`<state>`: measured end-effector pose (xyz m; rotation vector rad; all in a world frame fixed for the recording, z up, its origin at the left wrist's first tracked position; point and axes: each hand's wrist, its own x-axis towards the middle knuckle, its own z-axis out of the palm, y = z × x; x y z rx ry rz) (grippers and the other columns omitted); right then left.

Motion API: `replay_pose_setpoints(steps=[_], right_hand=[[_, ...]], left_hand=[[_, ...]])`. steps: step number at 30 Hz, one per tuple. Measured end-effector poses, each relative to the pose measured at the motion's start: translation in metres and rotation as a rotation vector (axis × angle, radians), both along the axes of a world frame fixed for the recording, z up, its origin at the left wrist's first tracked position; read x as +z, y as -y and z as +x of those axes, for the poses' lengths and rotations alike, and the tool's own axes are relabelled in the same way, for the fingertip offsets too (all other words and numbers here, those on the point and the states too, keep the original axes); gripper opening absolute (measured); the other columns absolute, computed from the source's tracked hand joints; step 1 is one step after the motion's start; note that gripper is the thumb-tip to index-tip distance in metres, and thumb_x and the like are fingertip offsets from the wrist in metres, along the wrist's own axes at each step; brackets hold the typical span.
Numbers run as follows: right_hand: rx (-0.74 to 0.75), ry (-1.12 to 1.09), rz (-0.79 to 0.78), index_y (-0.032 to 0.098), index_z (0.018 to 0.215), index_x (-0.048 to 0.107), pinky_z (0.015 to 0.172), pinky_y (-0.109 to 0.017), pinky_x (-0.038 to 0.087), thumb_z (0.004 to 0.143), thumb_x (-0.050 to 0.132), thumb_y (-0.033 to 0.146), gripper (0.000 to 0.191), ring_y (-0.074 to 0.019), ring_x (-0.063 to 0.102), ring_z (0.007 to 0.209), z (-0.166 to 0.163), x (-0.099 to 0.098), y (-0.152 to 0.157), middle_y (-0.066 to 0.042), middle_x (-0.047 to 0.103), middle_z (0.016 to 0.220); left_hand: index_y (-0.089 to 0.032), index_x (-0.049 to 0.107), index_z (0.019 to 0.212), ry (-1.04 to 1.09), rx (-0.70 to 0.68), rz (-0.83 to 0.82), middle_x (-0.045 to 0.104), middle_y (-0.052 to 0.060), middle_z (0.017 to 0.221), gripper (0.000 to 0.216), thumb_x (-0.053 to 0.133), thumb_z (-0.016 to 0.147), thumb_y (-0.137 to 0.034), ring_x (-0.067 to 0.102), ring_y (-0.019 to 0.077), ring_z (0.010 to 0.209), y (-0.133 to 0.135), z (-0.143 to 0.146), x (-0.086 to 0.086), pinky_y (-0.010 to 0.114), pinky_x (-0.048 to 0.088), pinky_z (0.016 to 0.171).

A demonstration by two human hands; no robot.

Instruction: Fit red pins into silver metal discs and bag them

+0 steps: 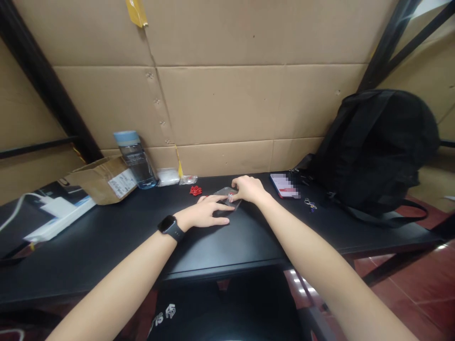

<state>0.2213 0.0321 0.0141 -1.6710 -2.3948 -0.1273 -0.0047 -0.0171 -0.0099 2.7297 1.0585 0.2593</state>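
Black tabletop (213,248): hands (203,212) (250,188) between bottle (137,162) and backpack (380,151).

Both arms bare, slanting inward, hands nearly meeting. Left forearm (131,272) comes in from near left; left hand (202,213) palm down, fingers stretched rightward and parted, left thumb (221,221) standing off on near side. Right forearm (316,246) comes in from near right; my right hand (249,188) sits slightly farther, knuckles up, fingers bent leftward, right thumb (235,196) close to left fingertips. Can't make out whether right fingertips touch each other.
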Motion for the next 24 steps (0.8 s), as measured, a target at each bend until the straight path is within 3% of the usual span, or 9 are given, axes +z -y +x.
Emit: replay_pose_setpoints(steps=[5,10,14,16,18,20,22,24], right_hand=[[-0.019,-0.006,0.042,0.030,0.105,0.072,0.078,-0.032,0.049,0.070,0.083,0.063,0.049,-0.0286,0.071,0.099,-0.004,-0.004,0.000,-0.006,0.076,0.110],[-0.009,-0.023,0.103,0.025,0.104,0.073,0.083,-0.036,0.050,0.089,0.070,0.048,0.028,-0.0300,0.068,0.105,-0.012,-0.009,0.004,-0.011,0.074,0.111],[0.018,-0.043,0.101,0.023,0.104,0.074,0.085,-0.037,0.049,0.092,0.066,0.039,0.022,-0.0306,0.066,0.108,-0.013,-0.011,0.004,-0.013,0.073,0.112],[0.123,-0.105,0.015,0.025,0.110,0.073,0.085,-0.034,0.050,0.087,0.073,0.041,0.028,-0.0280,0.067,0.107,-0.007,-0.008,0.002,-0.010,0.073,0.113],[0.254,-0.236,-0.119,0.025,0.122,0.069,0.083,-0.030,0.050,0.075,0.084,0.043,0.052,-0.0246,0.067,0.103,0.005,-0.002,0.000,-0.008,0.072,0.117],[0.310,-0.392,-0.190,0.022,0.129,0.064,0.080,-0.028,0.051,0.075,0.084,0.044,0.062,-0.0200,0.068,0.093,0.018,0.006,-0.002,-0.008,0.071,0.118],[0.316,-0.478,-0.130,0.020,0.121,0.067,0.077,-0.027,0.049,0.088,0.073,0.036,0.038,-0.0155,0.065,0.083,0.029,0.013,-0.003,-0.007,0.072,0.112],[0.313,-0.444,-0.032,0.018,0.108,0.070,0.076,-0.026,0.047,0.086,0.071,0.021,0.022,-0.0140,0.062,0.078,0.034,0.015,-0.004,-0.005,0.072,0.104]], left_hand=[[-0.047,0.063,0.136,0.024,0.004,0.032,0.037,0.000,0.165,0.047,0.062,0.092,-0.061,0.031,0.0357,0.152,-0.005,-0.001,-0.004,0.058,0.026,0.120],[-0.045,0.064,0.136,0.008,0.026,0.027,0.035,0.001,0.166,0.048,0.061,0.092,-0.062,0.031,0.0364,0.153,-0.004,-0.001,-0.003,0.060,0.026,0.121],[-0.040,0.069,0.130,0.013,-0.014,0.071,0.044,0.003,0.162,0.038,0.060,0.095,-0.053,0.036,0.0329,0.151,-0.003,-0.004,0.004,0.056,0.029,0.120],[-0.036,0.077,0.118,0.051,-0.066,0.116,0.056,0.003,0.152,0.028,0.059,0.097,-0.043,0.045,0.0289,0.146,-0.004,-0.007,0.009,0.049,0.035,0.119],[-0.031,0.081,0.099,0.120,-0.098,0.172,0.070,0.003,0.134,0.023,0.058,0.096,-0.034,0.055,0.0261,0.136,-0.006,-0.010,0.014,0.044,0.039,0.116],[-0.027,0.078,0.088,0.203,-0.074,0.232,0.077,0.003,0.114,0.022,0.057,0.094,-0.025,0.063,0.0243,0.121,-0.009,-0.015,0.018,0.042,0.043,0.112],[-0.024,0.075,0.089,0.264,0.014,0.290,0.076,0.004,0.102,0.020,0.055,0.089,-0.017,0.066,0.0235,0.107,-0.014,-0.019,0.018,0.041,0.047,0.104],[-0.023,0.072,0.097,0.273,0.106,0.336,0.074,0.005,0.102,0.022,0.056,0.085,-0.013,0.065,0.0237,0.102,-0.018,-0.022,0.014,0.040,0.048,0.099]])
